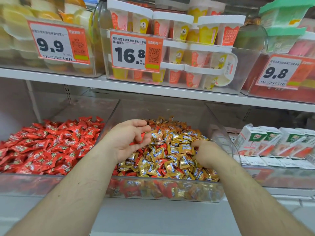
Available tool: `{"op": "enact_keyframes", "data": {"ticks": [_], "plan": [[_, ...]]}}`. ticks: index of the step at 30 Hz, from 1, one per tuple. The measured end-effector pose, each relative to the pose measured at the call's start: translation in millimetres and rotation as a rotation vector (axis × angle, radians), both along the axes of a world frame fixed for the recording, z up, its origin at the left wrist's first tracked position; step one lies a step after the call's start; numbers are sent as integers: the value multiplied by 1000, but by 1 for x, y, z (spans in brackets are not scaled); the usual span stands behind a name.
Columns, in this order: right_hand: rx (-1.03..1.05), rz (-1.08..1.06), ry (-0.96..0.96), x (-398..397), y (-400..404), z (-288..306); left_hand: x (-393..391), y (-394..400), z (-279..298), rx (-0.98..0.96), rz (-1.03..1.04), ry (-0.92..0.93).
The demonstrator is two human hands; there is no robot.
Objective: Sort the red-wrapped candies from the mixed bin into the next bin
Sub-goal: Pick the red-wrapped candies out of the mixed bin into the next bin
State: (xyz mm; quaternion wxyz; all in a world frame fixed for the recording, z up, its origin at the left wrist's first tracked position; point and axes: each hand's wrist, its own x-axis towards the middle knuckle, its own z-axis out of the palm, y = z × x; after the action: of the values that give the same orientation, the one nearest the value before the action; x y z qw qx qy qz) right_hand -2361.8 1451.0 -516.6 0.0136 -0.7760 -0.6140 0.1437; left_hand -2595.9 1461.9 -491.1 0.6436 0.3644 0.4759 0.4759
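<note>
The mixed bin [163,189] in the middle is a clear plastic tub heaped with gold-wrapped candies [172,150], with red-wrapped candies [163,172] scattered among them. Left of it, the neighbouring clear bin [30,183] holds only red-wrapped candies [51,147]. My left hand [129,140] hovers palm-up over the left side of the mixed bin, its fingers curled round a red candy [140,139]. My right hand [207,153] is pressed down into the gold heap, fingers curled among the wrappers; whether it holds one is hidden.
A white shelf board [153,90] runs just above the bins, carrying clear tubs of dessert cups with price tags [134,51]. White and green cartons [265,140] stand in the bin at the right. The white shelf lip [153,217] lies below my forearms.
</note>
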Motion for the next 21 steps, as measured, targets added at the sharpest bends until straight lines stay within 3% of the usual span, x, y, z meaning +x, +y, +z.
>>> {"op": "enact_keyframes", "data": {"ticks": [8, 14, 18, 21], "plan": [[184, -75, 118, 7, -12, 16, -5, -1, -10, 252, -69, 643], [260, -89, 132, 6, -17, 21, 0, 4, -27, 366, -255, 1343], [206, -44, 111, -3, -17, 21, 0, 8, -26, 337, -285, 1497], [61, 64, 18, -14, -18, 14, -2, 13, -28, 320, -335, 1515]]}}
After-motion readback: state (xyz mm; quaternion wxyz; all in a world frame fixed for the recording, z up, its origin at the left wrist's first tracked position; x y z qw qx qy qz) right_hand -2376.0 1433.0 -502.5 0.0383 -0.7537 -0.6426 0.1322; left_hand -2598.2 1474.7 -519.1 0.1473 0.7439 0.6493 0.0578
